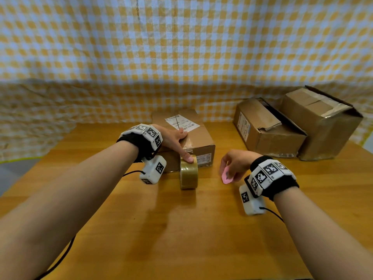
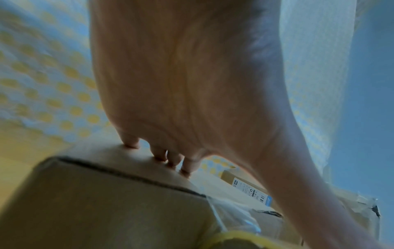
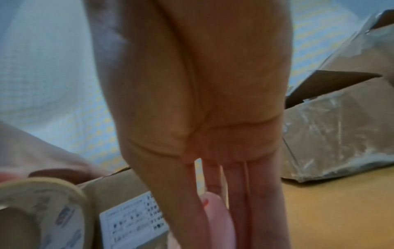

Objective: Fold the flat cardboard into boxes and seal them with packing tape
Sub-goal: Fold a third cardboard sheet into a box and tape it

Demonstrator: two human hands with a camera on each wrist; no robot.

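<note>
The small brown cardboard box with a white shipping label (image 1: pixel 182 136) is set near the middle of the wooden surface (image 1: pixel 181 229), its near edge facing the person. The left hand (image 1: pixel 173 141) is laid over its near left top edge, fingers spread flat on the cardboard, while the thumb is pressed on the upright roll of tan packing tape (image 1: pixel 189 174), which is stood just in front of the box. A small flat pink plastic cutter (image 1: pixel 226 175) is pinched in the grip of the right hand (image 1: pixel 235 165), apart from the roll. Two larger worn brown cardboard boxes (image 1: pixel 298 128) are crowded at the far right edge. Bare room is left in front and at the left.
</note>
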